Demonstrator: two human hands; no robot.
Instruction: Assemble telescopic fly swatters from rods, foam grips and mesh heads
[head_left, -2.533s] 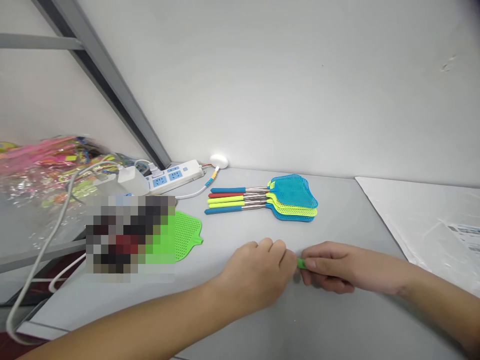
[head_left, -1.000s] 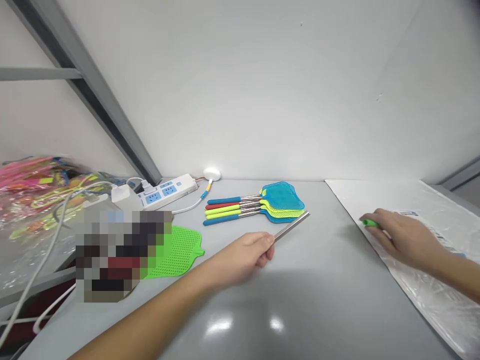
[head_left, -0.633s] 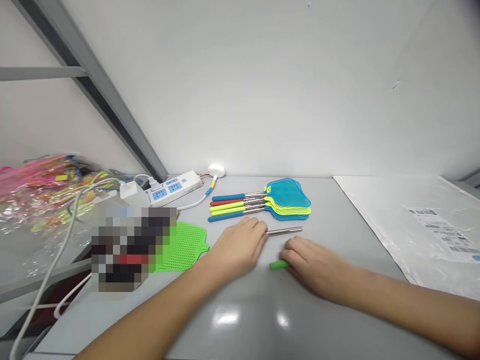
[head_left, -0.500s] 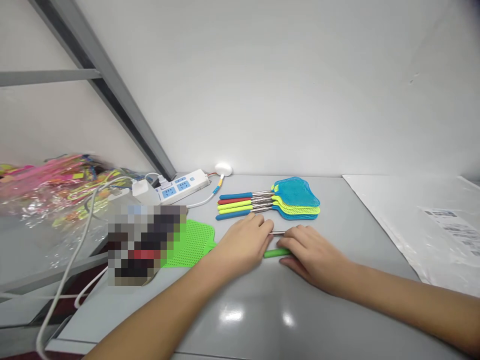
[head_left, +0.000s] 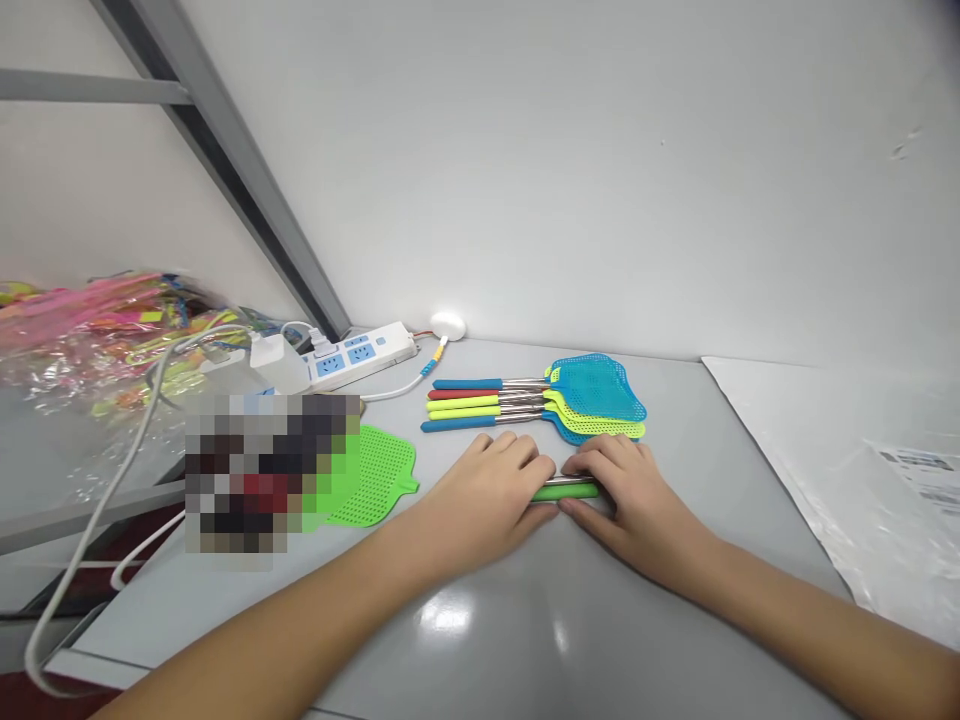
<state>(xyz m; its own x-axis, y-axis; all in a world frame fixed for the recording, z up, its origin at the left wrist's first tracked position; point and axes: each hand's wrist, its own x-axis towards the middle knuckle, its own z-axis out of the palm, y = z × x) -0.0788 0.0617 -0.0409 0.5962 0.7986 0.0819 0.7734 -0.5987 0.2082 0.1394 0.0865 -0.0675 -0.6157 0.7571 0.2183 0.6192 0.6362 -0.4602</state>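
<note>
From the head camera, you are working at a grey table (head_left: 570,625), glossy on the near side, where two lamp reflections shine. Take the stack of fly swatters (head_left: 529,393) as your landmark: five lie there, their blue, red and yellow-green grips pointing left and their blue and yellow-green mesh heads right. Just on your side of the stack are a green grip (head_left: 564,492) and a thin metal rod (head_left: 566,480), side by side, with the rod nearer the stack. Your left hand (head_left: 491,495) is curled with thumb and fingers closed around their left part; your right hand (head_left: 641,495) pinches their right part, thumb on the near side and fingers over the rod. You cannot tell whether the pair rests on the table. Left of the stack and nearer you lies a green mesh head (head_left: 379,475), partly covered by a pixelated patch. Farther left, toward the wall, sit a power strip (head_left: 360,358) with plugs and a round white device (head_left: 448,325) on a white cable. Clear bags of colourful pieces (head_left: 97,330) lie well left, beyond a slanted grey metal frame (head_left: 247,170). Right of the stack spreads white plastic sheeting (head_left: 810,480) with a printed label (head_left: 919,465). Behind the stack rises a pale wall (head_left: 525,170), scuffed high on the right.
</note>
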